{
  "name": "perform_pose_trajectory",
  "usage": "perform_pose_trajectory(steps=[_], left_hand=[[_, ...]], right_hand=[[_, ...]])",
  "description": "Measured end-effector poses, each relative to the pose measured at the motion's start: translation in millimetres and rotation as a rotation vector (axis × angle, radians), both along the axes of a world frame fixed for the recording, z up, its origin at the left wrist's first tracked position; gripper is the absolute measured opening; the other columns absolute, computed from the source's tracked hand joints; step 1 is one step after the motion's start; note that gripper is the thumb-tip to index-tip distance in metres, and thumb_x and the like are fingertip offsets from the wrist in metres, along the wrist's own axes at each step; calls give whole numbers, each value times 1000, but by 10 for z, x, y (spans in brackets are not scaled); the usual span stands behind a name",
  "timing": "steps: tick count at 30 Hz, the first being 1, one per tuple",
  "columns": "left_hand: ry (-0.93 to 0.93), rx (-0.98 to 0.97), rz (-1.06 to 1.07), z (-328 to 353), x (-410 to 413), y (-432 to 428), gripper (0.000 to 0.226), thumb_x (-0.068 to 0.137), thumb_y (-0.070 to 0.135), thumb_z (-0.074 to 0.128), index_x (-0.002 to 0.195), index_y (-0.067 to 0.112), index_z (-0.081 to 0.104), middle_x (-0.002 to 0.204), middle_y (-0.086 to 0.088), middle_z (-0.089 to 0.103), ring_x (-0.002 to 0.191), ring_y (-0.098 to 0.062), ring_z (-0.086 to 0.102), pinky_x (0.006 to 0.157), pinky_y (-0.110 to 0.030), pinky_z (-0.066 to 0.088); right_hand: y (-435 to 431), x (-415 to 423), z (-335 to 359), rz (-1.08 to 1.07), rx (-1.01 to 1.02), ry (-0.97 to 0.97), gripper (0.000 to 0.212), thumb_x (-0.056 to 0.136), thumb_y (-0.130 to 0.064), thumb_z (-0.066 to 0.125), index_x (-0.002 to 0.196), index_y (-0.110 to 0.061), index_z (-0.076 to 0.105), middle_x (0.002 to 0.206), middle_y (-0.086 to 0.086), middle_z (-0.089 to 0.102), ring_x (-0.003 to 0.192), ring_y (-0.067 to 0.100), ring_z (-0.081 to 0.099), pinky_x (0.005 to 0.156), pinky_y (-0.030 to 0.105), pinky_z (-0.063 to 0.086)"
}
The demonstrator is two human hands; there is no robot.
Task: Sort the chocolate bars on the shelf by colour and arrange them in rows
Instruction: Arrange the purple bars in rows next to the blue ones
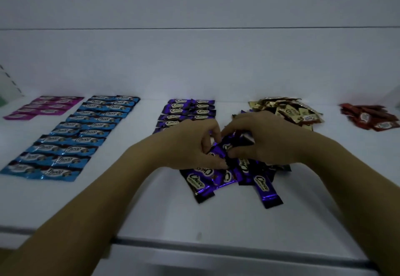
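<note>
Left hand (pixel 190 145) & right hand (pixel 262 139), fingers curled, both pinched one purple bar (pixel 217 151) atop the loose purple pile (pixel 236 178) on the shelf (pixel 151 210); best lifted clear w/o dragging others, then laid logo-up at 11 o'clock, extending the purple rows (pixel 186 111).

The shelf (pixel 151 206) is finished in plain white. The pink bars (pixel 45 106) are wrapped in magenta foil. The blue bars (pixel 71 139) are wrapped in bright sky-blue foil, each printed with a white oval logo beside a dark band. The purple bars (pixel 199 183) are covered in deep violet with dark brown ends and white lettering. The gold bars (pixel 287 109) are seen in pale metallic gold, the red bars (pixel 370 117) in dark red with white patches.
</note>
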State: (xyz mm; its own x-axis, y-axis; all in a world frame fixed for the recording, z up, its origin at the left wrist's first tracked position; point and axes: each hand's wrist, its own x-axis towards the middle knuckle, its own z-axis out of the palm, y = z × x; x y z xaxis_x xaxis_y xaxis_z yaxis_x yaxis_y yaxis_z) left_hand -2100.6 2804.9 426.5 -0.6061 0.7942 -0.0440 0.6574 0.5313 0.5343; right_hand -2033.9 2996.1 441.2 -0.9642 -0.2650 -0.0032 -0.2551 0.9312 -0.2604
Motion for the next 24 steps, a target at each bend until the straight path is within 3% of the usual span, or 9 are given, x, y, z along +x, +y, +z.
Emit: perform_pose_trajectory(steps=[6,10,16,20,24], left_hand=[[-175,216,102,-67,-78,-21,27,74,23,82,97,24,67,70,6,64,60,-2,54,58,-13,43],[-229,439,240,-92,-142,-52,19,69,26,81,80,18,66,69,-2,68,62,-6,58,62,-17,47],[-306,629,353,-117,-175,-131,12,82,16,72,85,6,67,65,-1,62,54,-10,53,59,-23,48],[-381,703,342,-86,-191,-173,8,83,11,69,76,13,66,70,-3,65,57,-11,54,57,-24,49],[-399,707,327,-85,-182,-218,8,87,11,65,79,12,67,68,1,66,61,-9,55,58,-24,50]], right_hand=[[46,-60,-78,-22,-39,27,33,86,-43,66,118,-33,65,109,-10,57,99,8,53,85,25,43],[109,-66,-94,-57,-166,123,18,83,-38,70,98,-27,72,95,-12,60,87,6,55,77,24,44],[104,-101,-128,-142,-410,232,11,82,-34,73,82,-23,70,72,-11,67,69,3,60,60,10,44],[57,-90,-71,-154,-675,139,9,82,-26,73,84,-18,68,69,-7,68,58,3,59,59,11,47],[-9,-47,-74,-147,-841,24,11,85,-15,70,95,-11,70,71,-4,70,61,5,62,60,15,49]])
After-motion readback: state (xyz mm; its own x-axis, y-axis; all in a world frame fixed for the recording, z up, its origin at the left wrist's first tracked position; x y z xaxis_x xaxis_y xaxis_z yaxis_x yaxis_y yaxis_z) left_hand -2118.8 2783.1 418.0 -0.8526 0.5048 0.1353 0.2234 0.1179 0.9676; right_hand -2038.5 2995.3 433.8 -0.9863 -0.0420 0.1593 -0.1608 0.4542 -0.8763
